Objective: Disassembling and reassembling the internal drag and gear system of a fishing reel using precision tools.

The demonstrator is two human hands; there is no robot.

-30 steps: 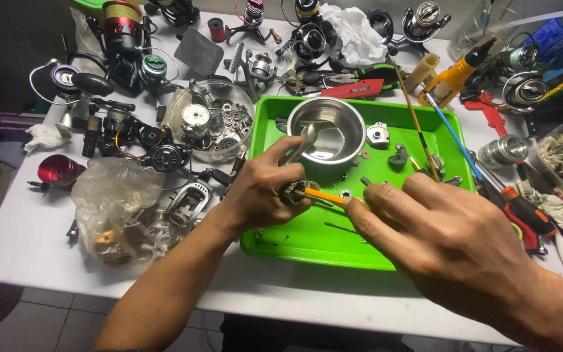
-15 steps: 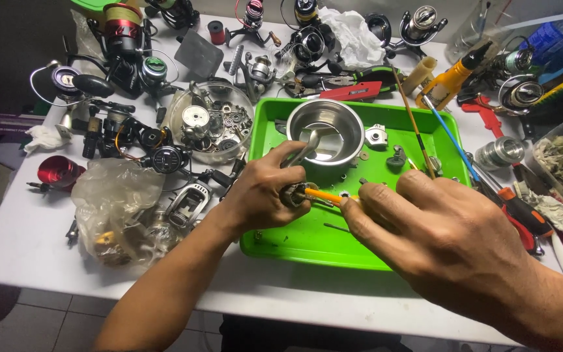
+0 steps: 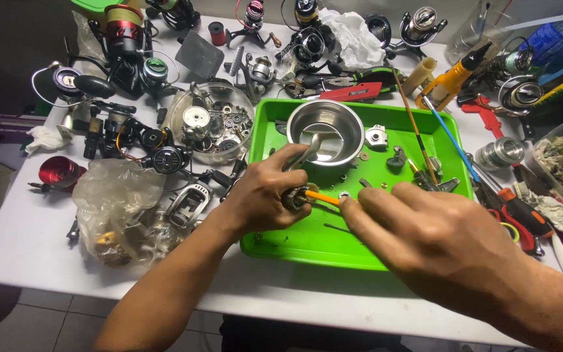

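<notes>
The left hand (image 3: 265, 192) is closed around a small dark metal reel part (image 3: 292, 197), pinching it between thumb and fingertips over the near left part of the green tray (image 3: 294, 241), which sits in the middle of the white bench (image 3: 27, 248). The right hand (image 3: 438, 238) is curled shut on an orange-handled tool (image 3: 322, 196), its fingertips bunched at the handle's end so that the tip runs into the part; what kind of tip it has is hidden, probably a small pick or brush.

To do this well, the part wants to be held firmly and low over the tray, so anything that drops lands there and not among the clutter. The tool should stay in line with the opening it works in, with light pressure from the fingertips and not from the wrist.

The left forearm comes in from the near edge, wrist bent slightly, knuckles up. The right arm enters from the near right corner, hand palm down, fingers pointing toward the left hand. A steel bowl (image 3: 324, 130) stands in the tray just behind the part, and a clear dish of small parts (image 3: 211, 124) lies beside the tray's far left corner
</notes>
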